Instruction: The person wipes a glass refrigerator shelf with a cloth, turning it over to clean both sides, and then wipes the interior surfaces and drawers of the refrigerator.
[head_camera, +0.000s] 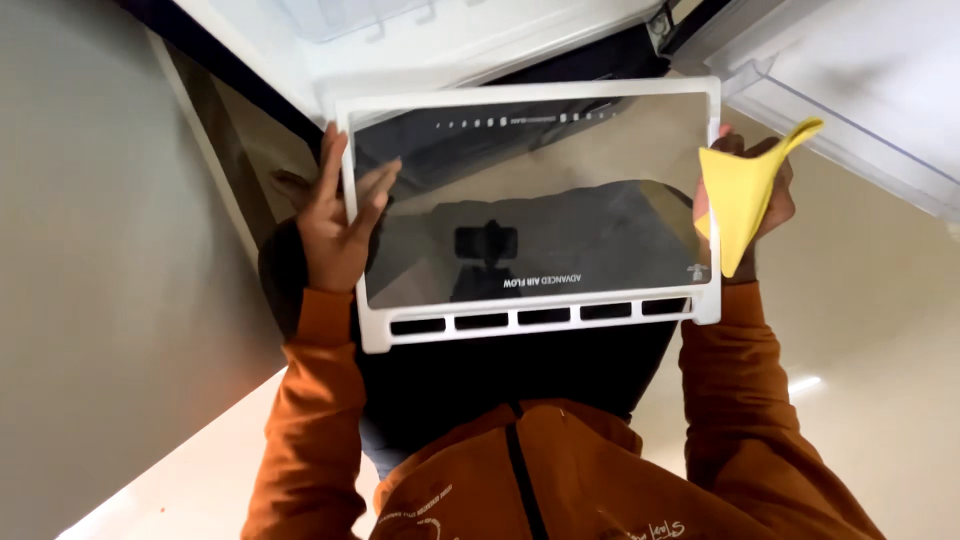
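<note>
Shelf carried level in front of the chest

We grip the glass fridge shelf (530, 210) by its white frame, left hand (338, 225) clamped on one edge, right hand (745, 200) pinching the other with a yellow cloth (740, 190); best held level nearing the open fridge (450, 40).

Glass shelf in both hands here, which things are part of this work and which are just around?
In use: glass shelf, held by left hand and right hand; yellow cloth in the right hand.

Just around: open fridge, clear door bin, floor.
</note>
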